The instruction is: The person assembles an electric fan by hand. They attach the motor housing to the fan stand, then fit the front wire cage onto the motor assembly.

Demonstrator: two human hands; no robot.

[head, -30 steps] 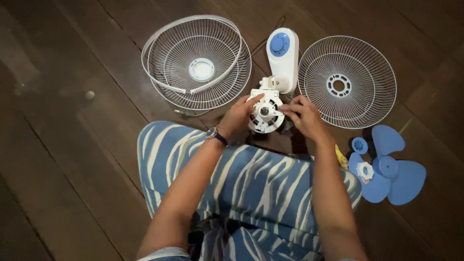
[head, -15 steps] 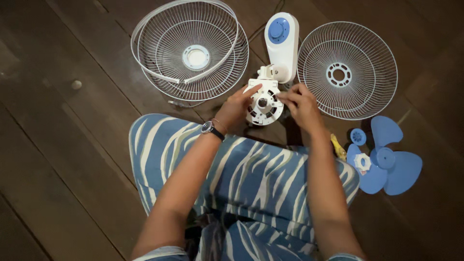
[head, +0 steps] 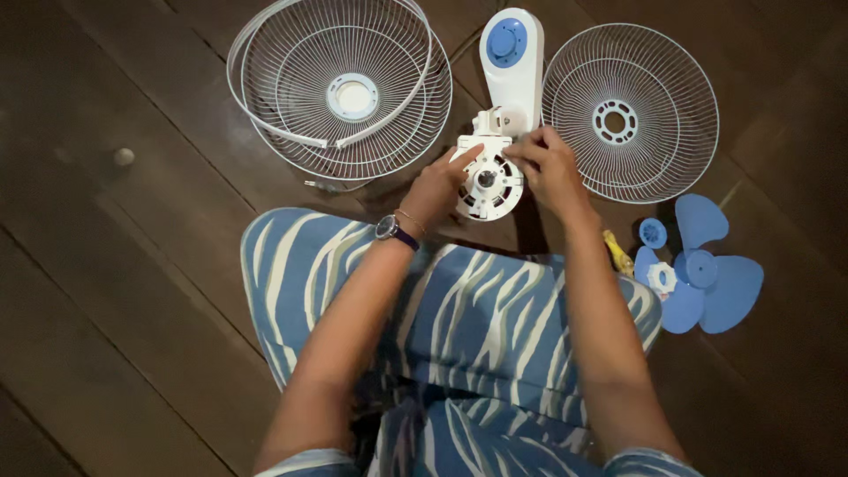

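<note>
A white plastic fan motor housing (head: 488, 184) lies at the centre, joined to a white plastic fan base (head: 512, 66) with a round blue dial. Far left lies a white wire grille with a pale blue centre disc (head: 340, 88); far right, a white wire grille with a white ring hub (head: 629, 110). At the right lies a light blue three-bladed plastic propeller (head: 704, 269). The dark brown plank floor (head: 115, 283) runs beneath. Blue-and-white zebra-striped fabric (head: 459, 327) covers the near lap.

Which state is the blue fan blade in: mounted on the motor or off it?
Off: the blue fan blade lies on the floor, apart from the motor.
</note>
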